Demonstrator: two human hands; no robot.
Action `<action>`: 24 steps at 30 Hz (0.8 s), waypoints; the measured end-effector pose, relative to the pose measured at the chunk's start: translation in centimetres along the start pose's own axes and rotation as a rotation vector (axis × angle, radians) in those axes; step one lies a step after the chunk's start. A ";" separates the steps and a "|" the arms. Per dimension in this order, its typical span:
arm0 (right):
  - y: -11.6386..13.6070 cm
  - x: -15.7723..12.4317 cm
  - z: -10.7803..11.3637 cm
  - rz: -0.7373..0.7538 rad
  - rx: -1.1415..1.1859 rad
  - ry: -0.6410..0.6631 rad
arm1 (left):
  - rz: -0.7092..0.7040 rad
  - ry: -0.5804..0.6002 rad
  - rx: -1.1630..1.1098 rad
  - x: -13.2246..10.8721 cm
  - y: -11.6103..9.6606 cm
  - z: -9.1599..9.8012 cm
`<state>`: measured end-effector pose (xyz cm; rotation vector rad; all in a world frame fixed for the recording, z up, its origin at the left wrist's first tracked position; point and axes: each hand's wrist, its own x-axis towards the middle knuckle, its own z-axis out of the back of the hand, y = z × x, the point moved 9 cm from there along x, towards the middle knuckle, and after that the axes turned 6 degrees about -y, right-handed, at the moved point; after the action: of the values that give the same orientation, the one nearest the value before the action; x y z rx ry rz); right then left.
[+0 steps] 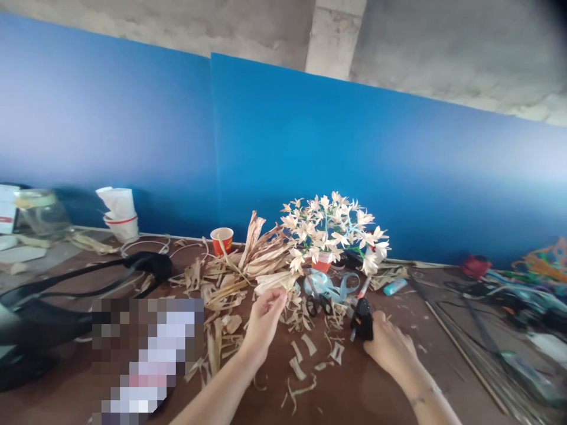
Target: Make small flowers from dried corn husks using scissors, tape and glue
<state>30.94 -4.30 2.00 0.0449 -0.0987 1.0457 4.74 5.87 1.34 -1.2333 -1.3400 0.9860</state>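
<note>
My left hand point(267, 316) is closed in a pinch at the middle of the table, beside dried husk pieces; whatever is between the fingertips is too small to name. My right hand point(390, 342) is at the right, its fingers against a black tool point(362, 320) that looks like a glue gun; its grip is partly hidden. Behind both hands, pale husk flowers point(334, 227) on green stems stand in a red and white cup point(322, 262). Blue ribbon point(325, 285) and black-handled scissors point(319, 304) lie in front of that cup. Cut husk pieces point(296, 367) are scattered between my forearms.
A bundle of dried husks point(266, 254) lies beside a red paper cup point(222, 241). At the left are black straps point(150, 265) and a white cup point(121, 227). Thin rods point(469, 357), cables and coloured strands point(547, 262) lie at the right. A light-blue object point(395, 287) rests near my right hand.
</note>
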 end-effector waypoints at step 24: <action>12.8 -3.8 5.8 0.755 0.842 -0.354 | 0.111 0.069 -0.084 0.0 0.7 -0.7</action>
<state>17.68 -1.62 7.20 1.0234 0.0164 1.7640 5.59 5.92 0.72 -1.4057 -1.2817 0.9636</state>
